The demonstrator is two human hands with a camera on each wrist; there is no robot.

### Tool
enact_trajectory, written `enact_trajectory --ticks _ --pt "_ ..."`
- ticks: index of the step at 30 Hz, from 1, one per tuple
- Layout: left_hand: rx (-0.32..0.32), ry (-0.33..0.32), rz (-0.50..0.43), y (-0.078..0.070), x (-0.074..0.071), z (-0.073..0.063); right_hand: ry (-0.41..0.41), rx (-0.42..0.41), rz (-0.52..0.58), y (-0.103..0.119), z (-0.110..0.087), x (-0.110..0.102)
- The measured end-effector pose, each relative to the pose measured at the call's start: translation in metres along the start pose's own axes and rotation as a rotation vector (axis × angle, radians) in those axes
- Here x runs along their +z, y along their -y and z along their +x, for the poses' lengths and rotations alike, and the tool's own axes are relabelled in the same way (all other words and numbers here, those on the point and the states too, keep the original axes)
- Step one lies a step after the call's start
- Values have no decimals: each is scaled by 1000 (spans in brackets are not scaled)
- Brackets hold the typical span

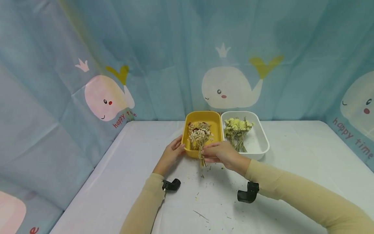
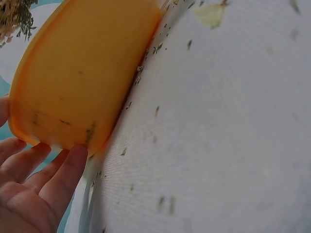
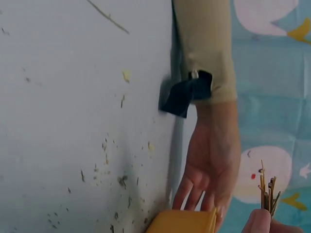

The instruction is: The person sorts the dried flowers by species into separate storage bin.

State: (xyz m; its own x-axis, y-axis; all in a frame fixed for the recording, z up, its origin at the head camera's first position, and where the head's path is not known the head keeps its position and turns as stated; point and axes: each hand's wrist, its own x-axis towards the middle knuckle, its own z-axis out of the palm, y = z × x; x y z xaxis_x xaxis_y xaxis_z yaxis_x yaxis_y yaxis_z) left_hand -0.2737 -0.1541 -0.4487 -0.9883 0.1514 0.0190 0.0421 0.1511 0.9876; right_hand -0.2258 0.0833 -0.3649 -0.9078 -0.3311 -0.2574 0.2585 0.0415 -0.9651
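Between thumb and fingers my right hand (image 1: 221, 154) pinches the stems of a small bunch of dried white flowers (image 1: 200, 135), heads up, over the front of a yellow bin (image 1: 215, 119). The cut stem ends (image 3: 267, 196) stick out past the fingertips in the right wrist view. My left hand (image 1: 172, 152) holds the bin's front left corner, thumb at the rim and fingers against the outer wall (image 2: 73, 82). More dried flowers (image 1: 191, 126), some dark red, lie inside the yellow bin, partly hidden by the held bunch.
A white bin (image 1: 261, 143) stands against the yellow bin's right side, with bunches of dried yellow flowers (image 1: 238, 125) in it. Plant crumbs and a loose stem (image 1: 200, 215) are scattered on the white tabletop (image 1: 304, 182). A blue whale-print curtain (image 1: 163, 58) hangs behind.
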Motion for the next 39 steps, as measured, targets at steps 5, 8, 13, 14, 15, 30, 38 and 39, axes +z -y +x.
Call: enact_trajectory --ticks 5,8,13,14,15,30,38,39 --pt "2 -12 8 0 1 0 -27 -5 21 5 14 -2" --pt "-9 -8 3 -1 1 0 -51 -2 31 8 20 -2" --pt "-17 3 1 -1 1 1 -95 12 55 12 28 -1" --pt "-14 6 0 -1 1 1 -104 19 67 12 29 -1" --pt "-13 10 -2 -1 1 1 -114 24 74 13 30 -1" --pt "5 20 -5 2 0 0 -185 -4 8 8 66 8" --pt "18 4 2 1 1 0 -223 -10 0 7 84 9" --pt "16 -2 2 1 1 0 -225 -15 0 7 86 9"
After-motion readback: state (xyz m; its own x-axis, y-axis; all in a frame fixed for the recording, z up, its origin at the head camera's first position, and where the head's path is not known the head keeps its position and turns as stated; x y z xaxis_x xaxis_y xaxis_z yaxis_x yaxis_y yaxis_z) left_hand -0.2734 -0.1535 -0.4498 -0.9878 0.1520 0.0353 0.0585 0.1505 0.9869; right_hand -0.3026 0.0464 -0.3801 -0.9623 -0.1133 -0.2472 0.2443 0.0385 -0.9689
